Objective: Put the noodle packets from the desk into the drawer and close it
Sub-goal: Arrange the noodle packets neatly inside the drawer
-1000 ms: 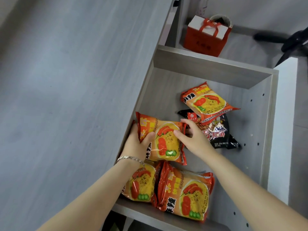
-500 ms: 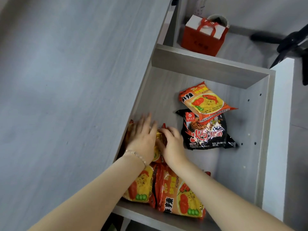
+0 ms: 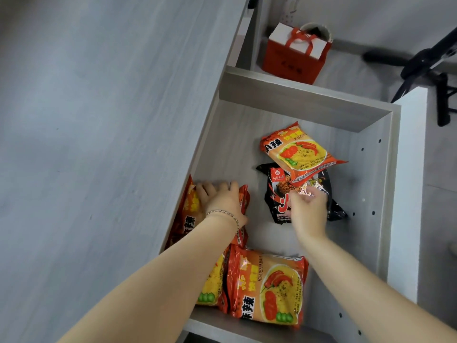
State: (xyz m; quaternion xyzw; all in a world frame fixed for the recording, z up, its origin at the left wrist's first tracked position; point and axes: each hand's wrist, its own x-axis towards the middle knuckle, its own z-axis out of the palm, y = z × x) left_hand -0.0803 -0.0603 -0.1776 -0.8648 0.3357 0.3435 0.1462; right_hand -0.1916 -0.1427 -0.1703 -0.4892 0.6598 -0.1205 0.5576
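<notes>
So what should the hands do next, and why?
Probably close the right hand on the black noodle packet and slide it straight. It lies skewed mid-drawer, partly under an orange packet, with the fingers above it. The left hand presses another orange packet against the drawer side.

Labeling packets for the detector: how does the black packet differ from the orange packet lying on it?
The black packet has a dark wrapper; the orange packet is orange and yellow. The black one lies underneath, partly covered; the orange one overlaps its far edge. The right hand is over the black one only. Both lie flat in the drawer.
</notes>
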